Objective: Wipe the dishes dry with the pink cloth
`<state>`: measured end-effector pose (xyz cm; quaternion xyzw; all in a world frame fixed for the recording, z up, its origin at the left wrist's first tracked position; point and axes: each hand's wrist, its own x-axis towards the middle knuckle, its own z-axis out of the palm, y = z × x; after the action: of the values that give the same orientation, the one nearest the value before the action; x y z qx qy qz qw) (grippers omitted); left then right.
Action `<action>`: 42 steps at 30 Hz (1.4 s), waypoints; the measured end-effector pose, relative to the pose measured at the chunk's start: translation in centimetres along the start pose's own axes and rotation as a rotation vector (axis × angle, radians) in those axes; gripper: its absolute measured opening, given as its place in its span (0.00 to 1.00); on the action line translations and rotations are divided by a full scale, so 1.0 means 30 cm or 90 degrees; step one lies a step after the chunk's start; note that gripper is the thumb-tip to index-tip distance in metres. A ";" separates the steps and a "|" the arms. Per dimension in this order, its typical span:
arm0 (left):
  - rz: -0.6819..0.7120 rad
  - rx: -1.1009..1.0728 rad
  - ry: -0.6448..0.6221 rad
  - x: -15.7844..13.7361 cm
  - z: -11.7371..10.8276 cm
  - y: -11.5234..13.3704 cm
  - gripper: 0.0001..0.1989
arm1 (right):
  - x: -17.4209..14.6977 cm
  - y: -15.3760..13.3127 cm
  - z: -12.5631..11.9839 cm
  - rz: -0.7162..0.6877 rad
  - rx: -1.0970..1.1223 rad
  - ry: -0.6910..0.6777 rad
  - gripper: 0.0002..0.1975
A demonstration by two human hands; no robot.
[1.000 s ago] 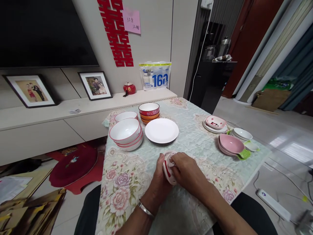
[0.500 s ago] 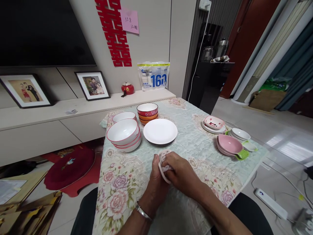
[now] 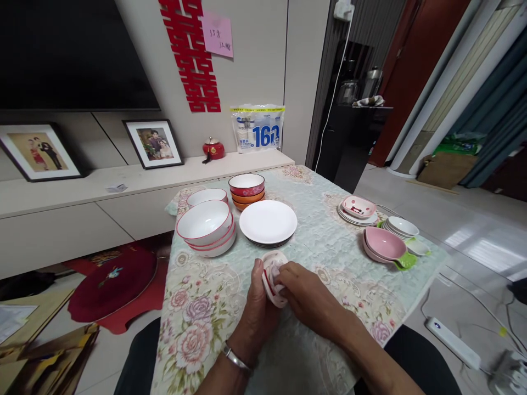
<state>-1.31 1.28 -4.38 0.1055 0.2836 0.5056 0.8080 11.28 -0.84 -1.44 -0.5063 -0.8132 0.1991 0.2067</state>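
Near the front of the table my left hand [image 3: 260,302] grips a small white dish [image 3: 270,259] with red marks inside, tilted up toward me. My right hand [image 3: 307,293] presses a pale, bunched cloth [image 3: 278,272] into the dish; the fingers are closed and partly hide it. Just beyond my hands lies a stack of plates with a white plate [image 3: 267,220] on top. Left of it stand white bowls with red rims [image 3: 205,224], and behind it is a stack of red and orange bowls [image 3: 247,189].
On the table's right side are pink leaf-shaped bowls [image 3: 385,243], small white bowls [image 3: 403,226] and a pink patterned dish [image 3: 358,207] on plates. A floral cloth covers the table [image 3: 197,329]. A cabinet [image 3: 164,181] with framed photos runs along the back; a red stool [image 3: 115,291] stands left.
The small dish has turned in my left hand, so its inside and red marks show more. My right hand has shifted slightly with the cloth.
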 end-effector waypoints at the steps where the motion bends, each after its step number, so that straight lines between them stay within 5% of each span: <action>1: 0.003 0.002 -0.004 0.000 -0.002 0.000 0.24 | -0.004 -0.009 -0.004 -0.012 0.033 -0.003 0.11; 4: -0.018 0.008 -0.038 -0.003 -0.007 -0.003 0.28 | -0.016 -0.035 -0.023 -0.053 0.123 -0.021 0.12; 8: -0.104 -0.007 -0.016 -0.009 -0.003 0.003 0.33 | -0.021 -0.060 -0.022 -0.053 0.061 -0.044 0.17; 19: -0.096 -0.062 -0.019 -0.006 0.011 0.025 0.30 | -0.008 -0.036 0.029 -0.066 -0.040 0.020 0.10; 24: -0.051 0.001 -0.086 0.003 -0.002 0.008 0.26 | -0.011 0.004 -0.028 -0.028 0.168 0.093 0.07; 32: -0.054 0.079 -0.136 0.020 -0.042 -0.005 0.21 | -0.044 0.129 -0.111 0.193 0.677 0.037 0.19; 37: -0.006 0.087 -0.169 0.015 -0.051 -0.002 0.12 | -0.053 0.182 -0.103 0.217 0.803 0.092 0.23; 42: 0.015 0.093 -0.226 0.016 -0.044 0.002 0.21 | -0.032 0.207 -0.098 0.246 0.758 0.146 0.25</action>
<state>-1.94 1.58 -5.60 0.2544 0.1714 0.4669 0.8294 17.85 1.17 -2.42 -0.4604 -0.4295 0.5956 0.4989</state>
